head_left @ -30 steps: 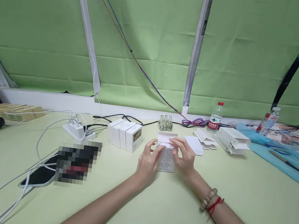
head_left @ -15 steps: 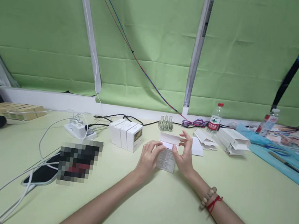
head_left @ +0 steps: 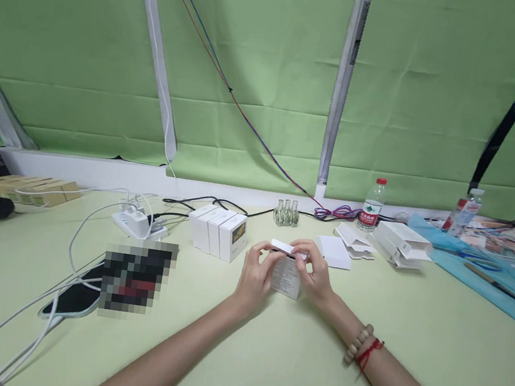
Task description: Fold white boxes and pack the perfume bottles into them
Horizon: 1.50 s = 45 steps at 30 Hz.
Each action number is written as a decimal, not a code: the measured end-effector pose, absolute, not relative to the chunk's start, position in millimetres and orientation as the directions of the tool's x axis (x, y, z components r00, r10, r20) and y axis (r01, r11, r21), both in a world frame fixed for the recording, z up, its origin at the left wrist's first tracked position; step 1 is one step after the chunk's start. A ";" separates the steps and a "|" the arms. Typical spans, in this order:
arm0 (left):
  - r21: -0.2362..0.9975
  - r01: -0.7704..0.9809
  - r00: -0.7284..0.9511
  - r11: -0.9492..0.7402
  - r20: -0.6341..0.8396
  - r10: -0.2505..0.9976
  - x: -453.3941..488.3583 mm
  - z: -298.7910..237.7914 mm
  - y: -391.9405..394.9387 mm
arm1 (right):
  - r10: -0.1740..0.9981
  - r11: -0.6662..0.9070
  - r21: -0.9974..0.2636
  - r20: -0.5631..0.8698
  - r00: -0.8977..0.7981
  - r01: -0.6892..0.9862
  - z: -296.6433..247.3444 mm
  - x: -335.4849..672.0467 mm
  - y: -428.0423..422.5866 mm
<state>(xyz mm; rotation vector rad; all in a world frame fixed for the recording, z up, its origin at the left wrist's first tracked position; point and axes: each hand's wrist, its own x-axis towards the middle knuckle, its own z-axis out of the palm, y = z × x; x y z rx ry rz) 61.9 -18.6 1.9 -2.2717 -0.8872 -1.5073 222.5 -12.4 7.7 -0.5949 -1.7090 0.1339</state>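
A small white cardboard box with printed text on its near side stands on the table between my two hands. Its top flap is folded down most of the way, and a dark gap shows beneath it. My left hand grips the box's left side, thumb at the top edge. With thumb and bent fingers, my right hand pinches the flap and upper right edge. Left of my hands stand several closed white boxes in a row. Behind the held box are several small clear glass bottles.
Flat white cartons and opened white cartons lie to the right. A red-capped water bottle stands behind them. Leftward are a power strip, white cables and a phone. Blue sheeting covers the far right.
The box's raised top flap has come down toward the opening. My right fingers, which were lifted and spread, have lowered and curled onto the flap.
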 end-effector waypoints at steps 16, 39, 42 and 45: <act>0.139 0.621 0.297 -0.771 0.869 0.395 65.8 2.6 -22.7 | 0.423 0.873 -0.356 0.893 -0.154 0.333 11.6 223.4 -16.2; 0.216 0.581 0.270 -0.785 0.858 0.436 65.1 8.2 -23.9 | 0.408 0.876 -0.327 0.894 -0.187 0.354 11.3 222.5 -19.2; 0.181 0.606 0.290 -0.774 0.856 0.427 64.3 6.9 -22.9 | 0.404 0.883 -0.328 0.895 -0.188 0.336 10.6 223.0 -19.0; 0.181 0.605 0.283 -0.776 0.861 0.422 63.6 3.7 -21.2 | 0.417 0.882 -0.353 0.893 -0.168 0.313 9.0 223.9 -17.9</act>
